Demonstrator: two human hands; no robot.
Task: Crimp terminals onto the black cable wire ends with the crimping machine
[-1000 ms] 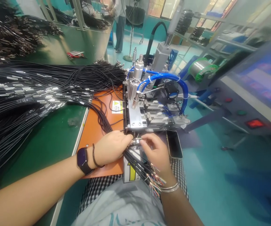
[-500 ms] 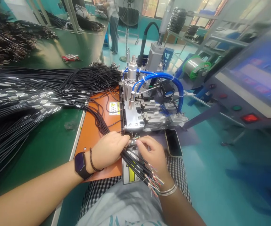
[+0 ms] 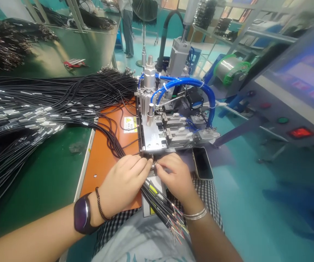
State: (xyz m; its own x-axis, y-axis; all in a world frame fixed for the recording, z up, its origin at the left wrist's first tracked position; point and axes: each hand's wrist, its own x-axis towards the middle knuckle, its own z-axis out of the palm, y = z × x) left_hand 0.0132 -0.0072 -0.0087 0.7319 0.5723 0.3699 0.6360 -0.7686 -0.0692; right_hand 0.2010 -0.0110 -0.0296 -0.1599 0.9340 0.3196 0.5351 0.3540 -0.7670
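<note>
Figure: workshop surroundings of the bench; panel, tools and shelving.
Smartphone (image 3: 202,163) lies screen up, dark; control panel (image 3: 279,120) carries a lit red switch (image 3: 301,133) and a green button (image 3: 282,120); spool of silver wire (image 3: 229,69) sits just beside it; red-handled pliers (image 3: 73,64) rest on the green workbench (image 3: 47,171); a standing person (image 3: 127,25) occupies the aisle beyond; metal shelving (image 3: 271,32) stands upper right.

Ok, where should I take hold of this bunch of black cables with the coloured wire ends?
Grip the black cables on their sheathed middle, coming from above with your right hand. There they lie close together as one bundle, while the coloured wire ends fan out loose and thin beyond it.
</note>
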